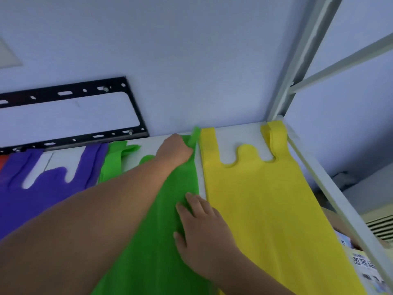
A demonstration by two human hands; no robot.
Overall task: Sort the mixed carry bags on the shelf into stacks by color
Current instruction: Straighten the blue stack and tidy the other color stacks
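Observation:
On the white shelf [238, 133] three piles of carry bags lie side by side: purple [32, 201] at the left, green [161, 231] in the middle, yellow [265, 209] at the right. A red bit [3, 161] peeks out at the far left edge. My left hand [175, 151] reaches to the far end of the green bag and is closed around its right handle strap [195, 136]. My right hand [204, 228] lies flat on the green bag's right side, fingers spread, next to the yellow bag.
A black metal wall bracket [70, 116] is fixed to the wall behind the shelf's left part. The grey shelf frame post [297, 67] and rail [331, 201] bound the right side. Printed papers [365, 271] and a vent [382, 226] lie below at the right.

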